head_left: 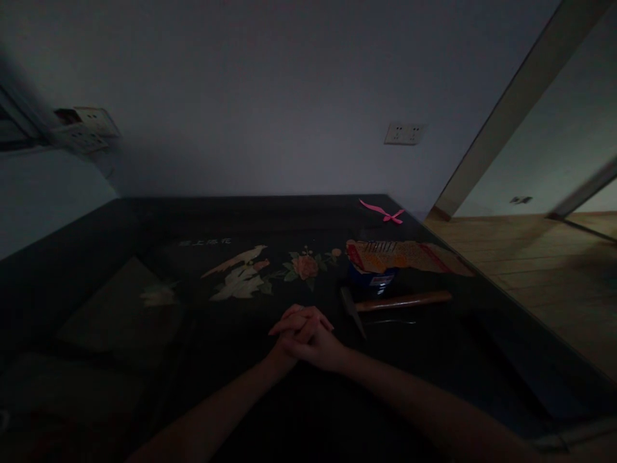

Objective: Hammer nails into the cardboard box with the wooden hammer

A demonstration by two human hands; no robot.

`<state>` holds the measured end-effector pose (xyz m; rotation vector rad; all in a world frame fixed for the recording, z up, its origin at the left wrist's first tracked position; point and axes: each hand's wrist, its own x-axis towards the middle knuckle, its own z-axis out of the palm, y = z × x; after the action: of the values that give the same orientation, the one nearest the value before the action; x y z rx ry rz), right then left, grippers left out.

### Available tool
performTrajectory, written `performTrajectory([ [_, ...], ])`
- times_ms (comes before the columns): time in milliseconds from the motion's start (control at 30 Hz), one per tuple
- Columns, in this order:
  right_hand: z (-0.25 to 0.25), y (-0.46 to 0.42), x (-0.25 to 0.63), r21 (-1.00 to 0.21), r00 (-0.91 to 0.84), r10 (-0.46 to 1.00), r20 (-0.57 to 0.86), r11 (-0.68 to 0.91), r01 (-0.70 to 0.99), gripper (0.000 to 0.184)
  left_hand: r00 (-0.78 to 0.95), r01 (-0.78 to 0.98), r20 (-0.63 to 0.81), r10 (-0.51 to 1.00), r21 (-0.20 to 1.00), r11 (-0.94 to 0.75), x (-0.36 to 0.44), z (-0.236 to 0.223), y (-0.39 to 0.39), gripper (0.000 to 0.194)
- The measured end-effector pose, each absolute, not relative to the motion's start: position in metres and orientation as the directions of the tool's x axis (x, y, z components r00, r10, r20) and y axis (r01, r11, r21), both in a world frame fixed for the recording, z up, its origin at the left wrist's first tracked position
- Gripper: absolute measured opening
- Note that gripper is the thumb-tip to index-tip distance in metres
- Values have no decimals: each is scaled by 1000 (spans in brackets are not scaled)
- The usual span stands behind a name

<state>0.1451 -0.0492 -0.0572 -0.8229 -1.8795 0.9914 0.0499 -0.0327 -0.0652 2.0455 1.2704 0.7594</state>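
My left hand [286, 326] and my right hand [315, 341] rest clasped together over the dark table [270, 218], fingers interlaced and closed. No object shows between them. Just right of my hands lies a hammer [403, 301], its metal head toward me and its wooden handle pointing right. A thin, wire-like metal piece [391, 321] lies below the handle. Behind the hammer stands a blue container [369, 278], with a torn red and tan piece of packaging [409, 255] over its top. Several dark nail-like pieces [380, 247] lie in a row on the packaging.
A pink ribbon [385, 214] lies near the table's far right corner. Birds and flowers [304, 266] decorate the tabletop. A dark flat object [525, 366] sits at the right edge. Wall sockets [405, 134] are behind the table; wooden floor [501, 257] extends on the right.
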Motion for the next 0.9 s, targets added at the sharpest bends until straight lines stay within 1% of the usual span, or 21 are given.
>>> performTrajectory([
  [133,-53,-65,147,-876,-457,819,346,457,156,26,450,396,152,880,849,-349,52,-64,-48,29],
  [233,-55,-74,149,-874,-475,810,345,462,154,25,457,309,183,870,885,-349,51,-68,-58,30],
  [400,-62,-75,149,-869,-499,791,356,476,135,26,459,324,192,868,873,-365,50,-75,-62,29],
  [500,-63,-74,150,-867,-500,788,361,480,131,25,508,321,192,840,863,-391,48,-78,-58,29],
  [600,-64,-74,151,-865,-502,785,362,484,131,26,602,266,213,769,855,-445,44,-82,-55,25],
  [767,-65,-76,151,-851,-517,769,376,508,136,27,627,188,240,742,877,-442,39,-92,-52,26],
  [833,-65,-76,151,-844,-520,764,383,518,140,28,644,223,229,730,857,-465,38,-92,-53,28],
  [900,-65,-76,151,-840,-520,762,385,523,144,27,649,320,197,735,806,-499,38,-89,-54,28],
])
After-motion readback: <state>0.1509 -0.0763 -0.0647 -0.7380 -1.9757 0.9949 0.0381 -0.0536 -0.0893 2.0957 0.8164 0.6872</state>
